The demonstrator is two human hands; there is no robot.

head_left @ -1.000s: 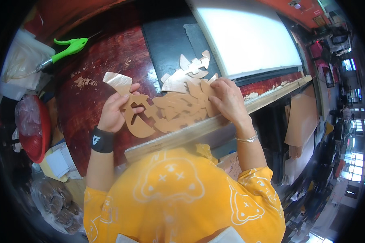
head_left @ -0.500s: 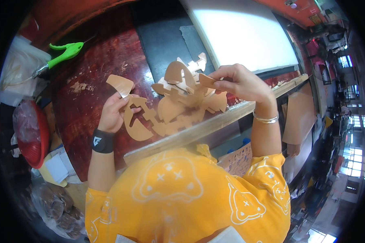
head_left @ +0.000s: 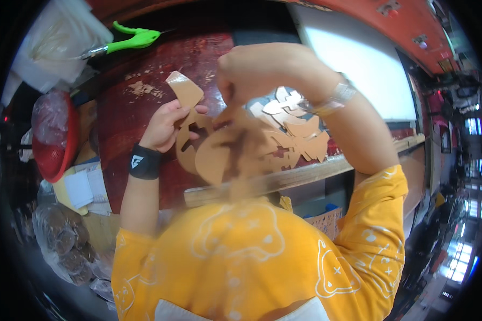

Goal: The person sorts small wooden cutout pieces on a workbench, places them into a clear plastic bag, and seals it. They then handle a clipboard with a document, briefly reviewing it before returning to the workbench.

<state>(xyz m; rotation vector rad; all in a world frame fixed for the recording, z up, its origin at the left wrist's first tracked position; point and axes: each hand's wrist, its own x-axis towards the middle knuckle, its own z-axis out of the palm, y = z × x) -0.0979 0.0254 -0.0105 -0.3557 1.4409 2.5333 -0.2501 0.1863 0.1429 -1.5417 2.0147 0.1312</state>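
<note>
My left hand is closed on a tan, flat, leather-like piece with a shiny face, pinched between thumb and fingers. Just below its fingertips lie notched, curved tan cut pieces, overlapping on the red board. My right hand arches over these pieces, with its fingers pointing down and to the left. Blur and the hand itself hide what its fingers hold, if anything. To its right, more tan cut pieces are heaped, some pale and shiny.
A green air gun lies at the far left beside clear plastic bags. Wood-like scraps dot the red surface. A red basket stands left, a wooden rail runs along the near edge, and a white board is far right.
My right hand has swung left from the right side of the heap to above the pieces near my left hand. The left hand still holds its tan piece. The whole view has shifted.
</note>
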